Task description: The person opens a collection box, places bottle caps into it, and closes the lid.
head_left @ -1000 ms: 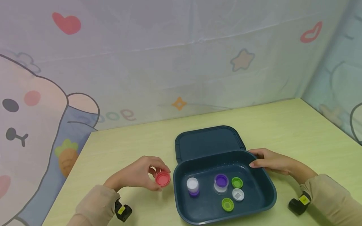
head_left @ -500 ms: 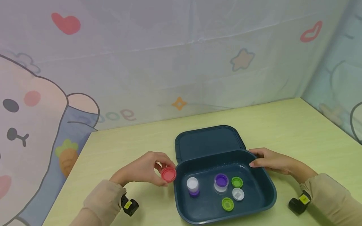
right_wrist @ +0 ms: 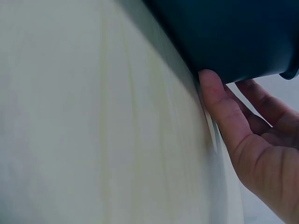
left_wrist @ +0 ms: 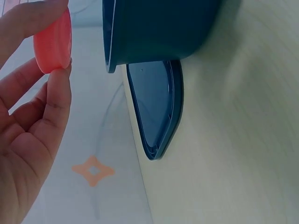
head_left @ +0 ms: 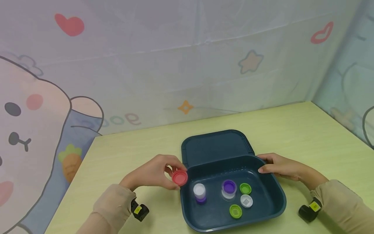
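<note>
My left hand point(head_left: 157, 172) pinches a red round lid point(head_left: 179, 178) between thumb and fingers, just at the left rim of a dark blue plastic box point(head_left: 211, 213). In the left wrist view the red lid point(left_wrist: 53, 44) is seen edge-on, apart from the box wall point(left_wrist: 159, 32). At the box's far right corner, my right hand point(head_left: 281, 167) grips the rim with the thumb over it; the other fingers lie outside, under the rim. Inside the box are a white-and-purple stack point(head_left: 199, 191), a small tub with a purple top point(head_left: 229, 188), two green lids point(head_left: 245, 188) and a white lid point(head_left: 246, 201).
A matching dark blue box lid point(head_left: 216, 148) lies flat on the light wood-look table point(head_left: 140, 146), directly behind the box. A printed cloth backdrop point(head_left: 163, 58) hangs along the table's back and right edges.
My left hand has moved right and slightly away from me with the red lid, from beside the box to its left rim. The right hand and the box have stayed put.
</note>
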The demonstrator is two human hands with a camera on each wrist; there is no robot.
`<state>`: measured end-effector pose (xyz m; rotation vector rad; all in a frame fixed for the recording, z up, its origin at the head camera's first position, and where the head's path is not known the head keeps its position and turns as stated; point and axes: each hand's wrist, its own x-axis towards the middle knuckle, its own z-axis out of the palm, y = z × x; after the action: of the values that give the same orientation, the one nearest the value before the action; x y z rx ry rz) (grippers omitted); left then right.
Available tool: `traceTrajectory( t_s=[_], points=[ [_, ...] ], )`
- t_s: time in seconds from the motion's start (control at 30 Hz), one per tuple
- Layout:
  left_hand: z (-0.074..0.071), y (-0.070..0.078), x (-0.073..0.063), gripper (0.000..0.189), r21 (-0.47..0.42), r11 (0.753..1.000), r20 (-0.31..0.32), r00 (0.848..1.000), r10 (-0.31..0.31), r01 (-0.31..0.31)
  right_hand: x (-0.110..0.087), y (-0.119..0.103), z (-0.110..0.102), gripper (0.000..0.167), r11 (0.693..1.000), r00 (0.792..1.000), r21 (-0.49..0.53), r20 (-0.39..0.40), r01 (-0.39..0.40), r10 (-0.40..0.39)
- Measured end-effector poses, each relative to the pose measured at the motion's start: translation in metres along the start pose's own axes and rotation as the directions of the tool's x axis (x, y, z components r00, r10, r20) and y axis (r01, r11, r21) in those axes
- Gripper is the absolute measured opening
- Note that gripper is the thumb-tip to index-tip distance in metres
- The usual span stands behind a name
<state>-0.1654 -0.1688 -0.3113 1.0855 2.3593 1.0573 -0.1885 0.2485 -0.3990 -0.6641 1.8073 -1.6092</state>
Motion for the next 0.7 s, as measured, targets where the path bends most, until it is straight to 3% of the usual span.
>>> traceTrajectory(
  t_s=[0.7],
  points=[
    [-0.001,0.004,0.020,0.039,-0.009,0.999,0.047,0.998,0.048,-0.047,0.000,-0.001,0.001,0.047,1.000,1.000,-0.011,-0.016,-0.008,0.008]
  ],
)
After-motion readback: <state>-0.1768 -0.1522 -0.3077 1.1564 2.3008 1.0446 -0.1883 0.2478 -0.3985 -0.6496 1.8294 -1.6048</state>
